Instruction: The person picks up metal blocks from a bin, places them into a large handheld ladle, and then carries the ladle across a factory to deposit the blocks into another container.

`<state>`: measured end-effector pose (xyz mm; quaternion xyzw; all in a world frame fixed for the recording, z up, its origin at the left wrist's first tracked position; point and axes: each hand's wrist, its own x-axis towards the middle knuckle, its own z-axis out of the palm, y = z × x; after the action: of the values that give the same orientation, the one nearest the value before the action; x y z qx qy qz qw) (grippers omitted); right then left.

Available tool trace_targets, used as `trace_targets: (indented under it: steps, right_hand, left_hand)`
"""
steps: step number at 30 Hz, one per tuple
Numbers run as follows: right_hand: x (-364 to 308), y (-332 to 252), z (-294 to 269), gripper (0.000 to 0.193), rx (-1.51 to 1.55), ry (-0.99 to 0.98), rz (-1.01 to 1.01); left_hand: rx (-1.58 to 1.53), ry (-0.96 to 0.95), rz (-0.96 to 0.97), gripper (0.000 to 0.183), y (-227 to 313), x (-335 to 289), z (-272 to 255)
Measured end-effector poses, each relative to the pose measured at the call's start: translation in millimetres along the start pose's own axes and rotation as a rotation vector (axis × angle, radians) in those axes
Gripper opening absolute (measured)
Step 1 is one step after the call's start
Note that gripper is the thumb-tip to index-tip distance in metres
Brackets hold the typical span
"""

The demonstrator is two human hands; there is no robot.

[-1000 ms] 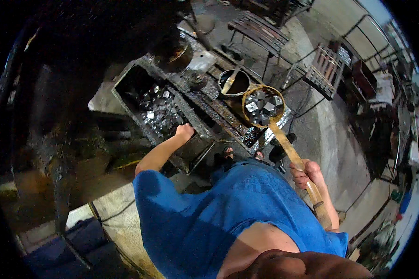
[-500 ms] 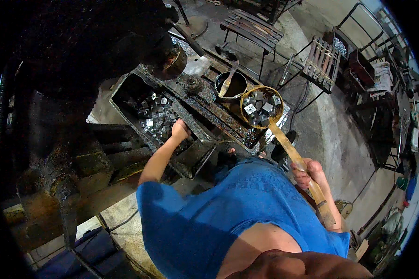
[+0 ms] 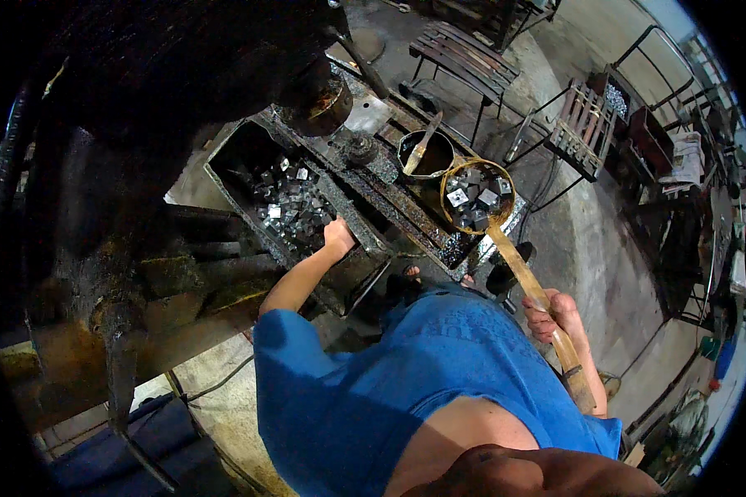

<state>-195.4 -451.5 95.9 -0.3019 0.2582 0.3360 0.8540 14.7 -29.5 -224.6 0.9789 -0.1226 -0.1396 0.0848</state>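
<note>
My right hand (image 3: 553,317) is wrapped round the flat wooden handle (image 3: 515,265) of a round scoop. The scoop's basket (image 3: 509,176) has a yellowish rim and holds several metal blocks (image 3: 473,197), some bright, some dark. To the left stands a dark metal bin (image 3: 253,217) with a heap of similar small blocks (image 3: 294,203) in it. My left hand (image 3: 338,237) is closed on the bin's near right rim, its fingertips partly hidden.
Beside the scoop is a black pot (image 3: 431,163) with a brush (image 3: 423,145) across it. An oily metal machine bed (image 3: 398,207) runs between bin and pot. Dark machinery (image 3: 100,248) fills the left. Slatted stands (image 3: 464,58) stand at the back; a red-brown crate (image 3: 646,137) sits farther right.
The whole view has shifted slightly, so the bin and scoop appear a little farther right and lower. Both hands keep the same holds.
</note>
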Motion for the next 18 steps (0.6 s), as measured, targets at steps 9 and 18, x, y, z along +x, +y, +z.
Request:
trace_targets:
  steps: [9, 18]
  right_hand:
    - [-2, 9, 4, 0.039, 0.049, 0.072, -0.006]
    - [1, 10, -16, 0.023, 0.018, 0.074, 0.055]
  left_hand:
    - [0.229, -0.166, 0.534, 0.016, -62, 32, 80]
    - [0.095, -0.108, 0.287, 0.016, 17, -11, -65]
